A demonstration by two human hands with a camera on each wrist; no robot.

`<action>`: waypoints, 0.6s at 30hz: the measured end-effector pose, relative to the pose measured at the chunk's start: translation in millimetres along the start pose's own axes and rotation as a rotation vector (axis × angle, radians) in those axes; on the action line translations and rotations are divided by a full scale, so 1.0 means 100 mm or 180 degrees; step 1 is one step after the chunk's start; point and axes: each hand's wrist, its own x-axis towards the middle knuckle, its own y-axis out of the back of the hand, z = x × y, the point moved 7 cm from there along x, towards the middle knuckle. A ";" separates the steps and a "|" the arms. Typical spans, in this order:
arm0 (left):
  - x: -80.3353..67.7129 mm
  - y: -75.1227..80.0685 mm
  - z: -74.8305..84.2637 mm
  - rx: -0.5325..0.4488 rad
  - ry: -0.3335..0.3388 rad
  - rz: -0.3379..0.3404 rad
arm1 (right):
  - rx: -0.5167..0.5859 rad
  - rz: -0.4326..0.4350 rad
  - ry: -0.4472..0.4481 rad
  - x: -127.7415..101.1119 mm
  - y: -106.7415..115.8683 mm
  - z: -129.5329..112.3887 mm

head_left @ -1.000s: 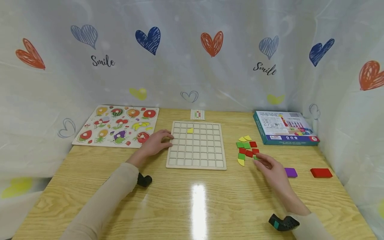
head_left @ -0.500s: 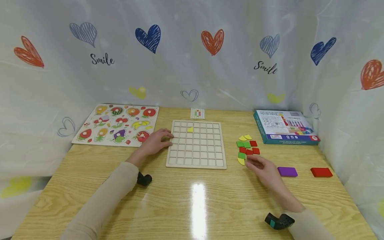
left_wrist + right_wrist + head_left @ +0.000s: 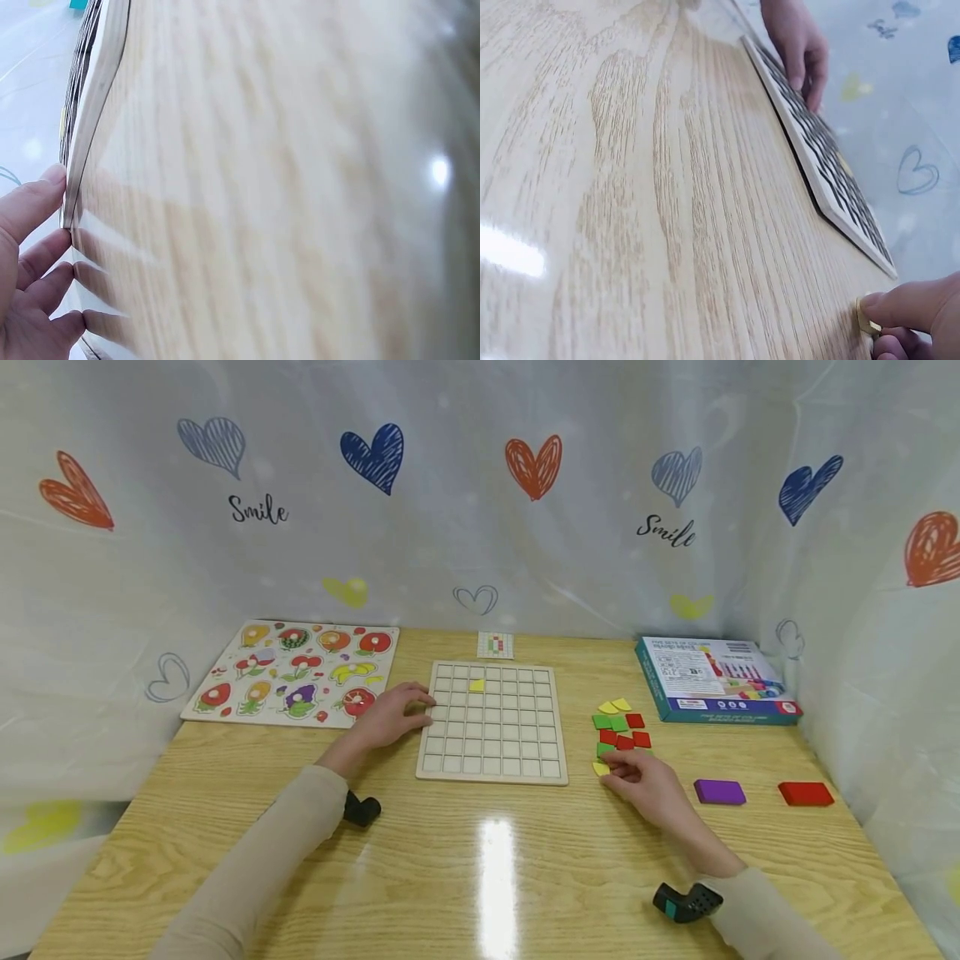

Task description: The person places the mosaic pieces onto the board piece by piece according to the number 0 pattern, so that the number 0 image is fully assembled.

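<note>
A glossy light-wood table point(image 3: 480, 860) fills the view, closed in on three sides by a white curtain printed with coloured hearts and the word "Smile" point(image 3: 480, 527). At far left lies a wooden fruit-picture peg puzzle point(image 3: 292, 672). Just right of it, the left hand point(image 3: 390, 718) rests with relaxed fingers point(image 3: 34, 202) against the left edge of a pale wooden grid board point(image 3: 491, 722), which holds one yellow piece point(image 3: 476, 686) in its upper rows. A small pattern card point(image 3: 495, 645) lies behind the board. Right of the board sits a cluster of red, green and yellow flat tiles point(image 3: 618, 727); at its near edge the right hand point(image 3: 641, 781) pinches a yellow quarter-round tile point(image 3: 864, 321) against the table. Further right lie a purple block point(image 3: 719, 792), a red block point(image 3: 806, 793) and, behind them, a teal game box point(image 3: 712, 678).
</note>
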 end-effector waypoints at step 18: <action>0.01 0.00 0.01 0.0033 -0.0015 0.0004 | -0.0192 -0.0296 0.0475 -0.02 -0.01 -0.11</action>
